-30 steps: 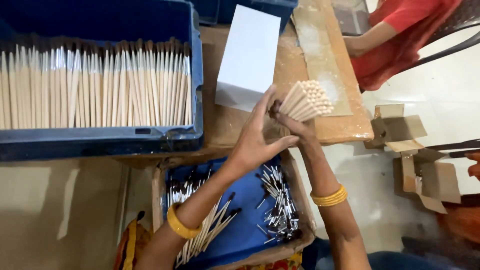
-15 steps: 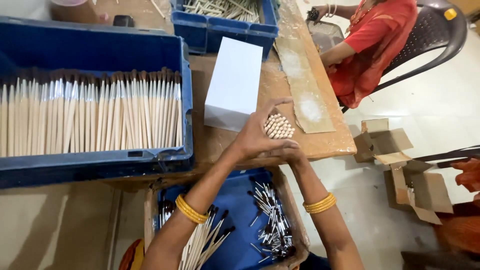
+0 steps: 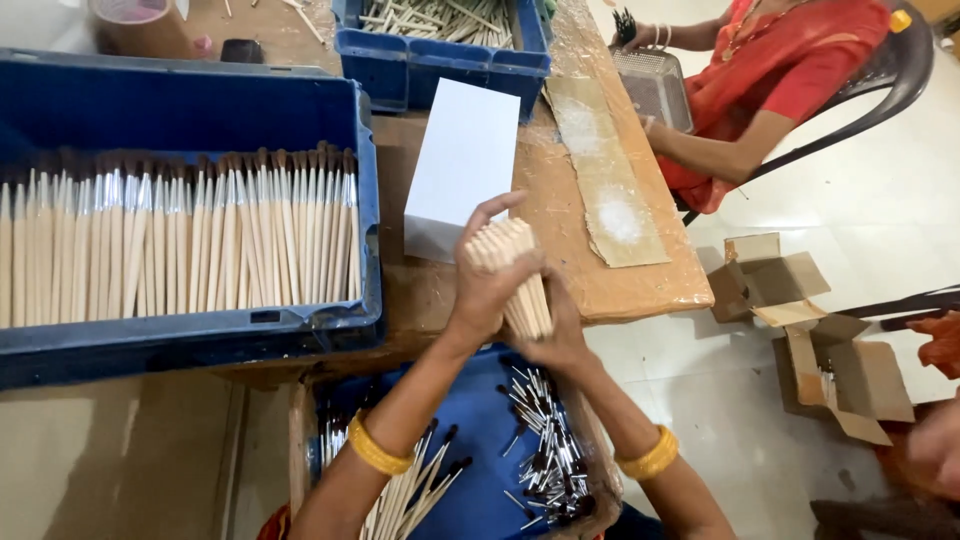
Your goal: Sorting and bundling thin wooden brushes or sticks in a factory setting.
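Head view: both hands hold one bundle of thin wooden handles over the table's near edge, just in front of the white box. The left hand wraps the bundle's upper part, fingers closed around it, thumb and forefinger reaching past the top. The right hand cups the lower end from beneath, closed against it; its fingertips are hidden behind the sticks.

The sticks look light and stiff, smooth-sided, so a loose bundle would likely splay or slide apart lengthwise. By my judgement the safest hold is around the middle with one palm under the end, much as the hands sit now. Thin wood of this kind could snap if bent.

Counts: one bundle in hand, its sticks too many and too close to count. One white box. Two blue crates on the table: a large crate at the left edge filled with a row of brushes, and a smaller far crate with loose sticks. One blue tray below the table holds scattered ferrules. One cardboard strip lies toward the right edge. Two open cartons sit on the floor. One other person in red sits at the far right corner.
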